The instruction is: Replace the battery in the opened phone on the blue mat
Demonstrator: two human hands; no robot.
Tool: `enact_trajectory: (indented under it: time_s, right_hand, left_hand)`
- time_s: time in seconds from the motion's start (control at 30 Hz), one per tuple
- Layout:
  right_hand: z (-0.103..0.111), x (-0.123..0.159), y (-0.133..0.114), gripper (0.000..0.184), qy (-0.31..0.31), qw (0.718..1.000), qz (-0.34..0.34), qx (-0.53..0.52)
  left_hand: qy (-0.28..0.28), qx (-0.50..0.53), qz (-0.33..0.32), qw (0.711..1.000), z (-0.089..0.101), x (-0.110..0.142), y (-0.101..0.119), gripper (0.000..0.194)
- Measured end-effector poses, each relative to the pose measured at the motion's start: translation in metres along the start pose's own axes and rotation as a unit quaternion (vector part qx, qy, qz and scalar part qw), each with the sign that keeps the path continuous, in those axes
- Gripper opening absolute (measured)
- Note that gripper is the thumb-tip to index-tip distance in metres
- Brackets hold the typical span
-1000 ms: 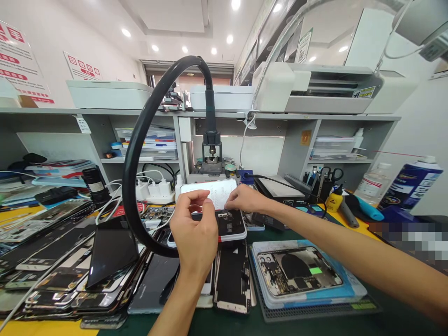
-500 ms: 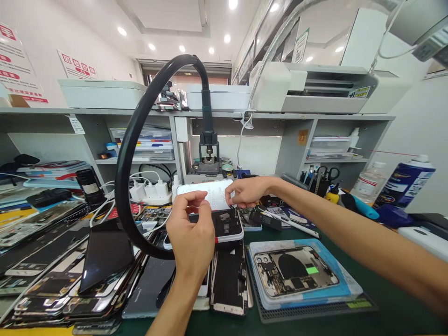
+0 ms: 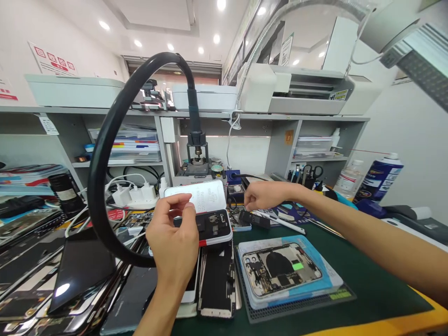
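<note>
Brightly lit from ceiling spotlights (image 3: 216, 39) above and beyond the left hand (image 3: 175, 233) and right hand (image 3: 262, 195), with white glare on the dark screen (image 3: 83, 266) left of both, and stretched by wide-angle distortion towards the edges.

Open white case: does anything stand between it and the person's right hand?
Nothing visible stands between the right hand and the open white case. The left hand overlaps the case's left part in view, away from that gap.

Phone shell (image 3: 280, 268) on pad (image 3: 327, 277), right of case (image 3: 213, 195) | printer (image 3: 308, 105) on shelf (image 3: 315, 118) behind | left: phones (image 3: 82, 266), seemingly stacked
</note>
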State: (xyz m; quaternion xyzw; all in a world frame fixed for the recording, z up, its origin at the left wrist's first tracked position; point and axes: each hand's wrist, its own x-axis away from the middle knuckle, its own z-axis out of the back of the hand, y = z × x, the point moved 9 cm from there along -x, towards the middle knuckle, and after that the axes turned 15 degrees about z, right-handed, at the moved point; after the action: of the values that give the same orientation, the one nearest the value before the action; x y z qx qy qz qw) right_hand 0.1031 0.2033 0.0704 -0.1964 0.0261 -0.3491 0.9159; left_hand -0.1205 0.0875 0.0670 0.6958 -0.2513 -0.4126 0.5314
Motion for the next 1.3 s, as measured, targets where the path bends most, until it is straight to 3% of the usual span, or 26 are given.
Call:
enact_trajectory:
  time_s: [0.17, 0.37, 0.7, 0.9, 1.07, 1.2, 1.3]
  right_hand:
    - [-0.022, 0.031, 0.039, 0.020, 0.028, 0.998, -0.045, 0.038]
    - [-0.034, 0.047, 0.057, 0.032, 0.101, 0.992, -0.063, 0.051]
    - [-0.034, 0.054, 0.052, 0.032, 0.177, 0.982, -0.050, 0.040]
    - [-0.009, 0.096, 0.030, 0.032, 0.168, 0.985, -0.018, 0.015]
    - [-0.010, 0.135, -0.003, 0.038, 0.132, 0.991, 0.037, -0.001]
    - [-0.031, 0.144, -0.016, 0.039, 0.104, 0.993, 0.064, -0.005]
    - [-0.043, 0.147, -0.017, 0.034, 0.101, 0.992, 0.072, 0.001]
  left_hand:
    - [0.001, -0.013, 0.002, 1.000, -0.002, 0.002, -0.002, 0.004]
    - [0.009, -0.029, 0.003, 1.000, -0.004, 0.007, -0.001, 0.004]
    - [0.014, -0.046, -0.012, 0.999, -0.006, 0.013, 0.001, 0.012]
    - [-0.010, -0.064, -0.017, 0.998, -0.015, 0.021, 0.006, 0.016]
    - [-0.121, -0.123, -0.103, 0.980, -0.042, 0.053, 0.023, 0.009]
    - [-0.274, -0.233, -0.231, 0.904, -0.077, 0.093, 0.024, 0.023]
    - [-0.335, -0.269, -0.292, 0.854, -0.094, 0.112, 0.015, 0.041]
